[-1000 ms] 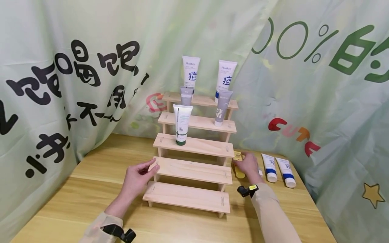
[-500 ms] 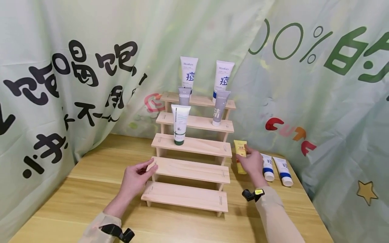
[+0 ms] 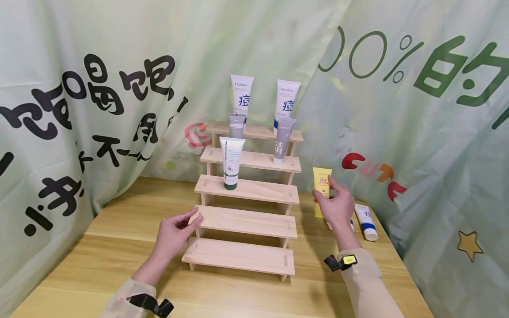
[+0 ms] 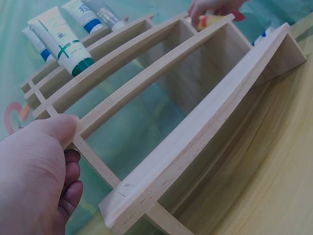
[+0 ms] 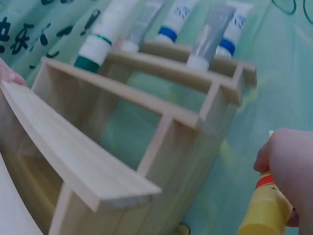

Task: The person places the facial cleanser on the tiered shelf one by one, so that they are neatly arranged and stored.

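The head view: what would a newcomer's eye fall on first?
Probably the wooden stand on the table, with five tubes on its upper three steps. Then the yellow tube, gripped in the right hand beside the stand. Bold black lettering runs across the curtain at left.

The yellow tube (image 3: 322, 181) bears red print and a red-orange band beside its yellow cap. The stepped rack (image 3: 244, 221) is pale, lightly grained wood; the worktop (image 3: 127, 240) is yellow-brown with streaked grain. The green-capped tube (image 3: 232, 163) is white, crossed by thin green lines. Two mauve-grey tubes (image 3: 284, 139) carry pale lettering; the white tubes (image 3: 287, 101) show blue characters and a blue band. Sleeves (image 3: 370, 285), beige; wrist straps (image 3: 145, 301), black, the right with a yellow patch (image 3: 349, 260). The curtain (image 3: 278, 44), pale green, bears black and green characters, red, pink and orange letters, and a dark-outlined gold star (image 3: 470, 245).
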The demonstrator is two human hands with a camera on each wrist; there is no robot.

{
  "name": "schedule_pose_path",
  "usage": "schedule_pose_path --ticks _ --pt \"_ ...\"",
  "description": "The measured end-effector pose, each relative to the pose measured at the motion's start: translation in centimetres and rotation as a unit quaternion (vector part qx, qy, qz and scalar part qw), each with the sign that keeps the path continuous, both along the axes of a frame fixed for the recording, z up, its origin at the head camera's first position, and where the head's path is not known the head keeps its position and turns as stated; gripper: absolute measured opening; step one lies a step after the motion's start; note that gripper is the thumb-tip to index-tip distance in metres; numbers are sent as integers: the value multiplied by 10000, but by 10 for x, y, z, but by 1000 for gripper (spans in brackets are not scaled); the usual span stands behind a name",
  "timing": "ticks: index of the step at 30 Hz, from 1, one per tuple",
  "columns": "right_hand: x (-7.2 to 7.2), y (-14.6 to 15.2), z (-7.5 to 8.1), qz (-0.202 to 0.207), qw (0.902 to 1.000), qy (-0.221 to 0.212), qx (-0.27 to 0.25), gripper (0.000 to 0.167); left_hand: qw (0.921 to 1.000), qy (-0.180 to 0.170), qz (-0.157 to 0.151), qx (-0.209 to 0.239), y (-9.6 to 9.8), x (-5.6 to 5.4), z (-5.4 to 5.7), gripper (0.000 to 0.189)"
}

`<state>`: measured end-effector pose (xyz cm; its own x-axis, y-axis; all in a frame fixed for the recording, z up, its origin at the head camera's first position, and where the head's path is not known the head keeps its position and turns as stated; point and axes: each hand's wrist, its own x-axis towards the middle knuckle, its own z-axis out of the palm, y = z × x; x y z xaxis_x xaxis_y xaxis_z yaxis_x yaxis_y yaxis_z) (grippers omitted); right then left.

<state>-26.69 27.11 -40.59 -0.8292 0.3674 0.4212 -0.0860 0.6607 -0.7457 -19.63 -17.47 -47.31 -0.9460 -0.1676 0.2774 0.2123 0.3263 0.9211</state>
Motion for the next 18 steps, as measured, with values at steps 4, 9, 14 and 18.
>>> schedule_pose_path --ticks 4,9,14,18 --pt "7 -8 14 87 9990 420 -95 73 10000 -7 47 -31 -1 0 -1 42" --pt "14 -22 34 298 9953 858 -325 71 10000 -53 35 -1 -2 0 -1 43" --pt "20 -39 53 359 9905 1297 -285 69 9999 -119 36 23 -1 0 -1 44" --pt "22 -52 64 572 9828 1733 -271 69 9999 -150 45 14 0 0 0 44"
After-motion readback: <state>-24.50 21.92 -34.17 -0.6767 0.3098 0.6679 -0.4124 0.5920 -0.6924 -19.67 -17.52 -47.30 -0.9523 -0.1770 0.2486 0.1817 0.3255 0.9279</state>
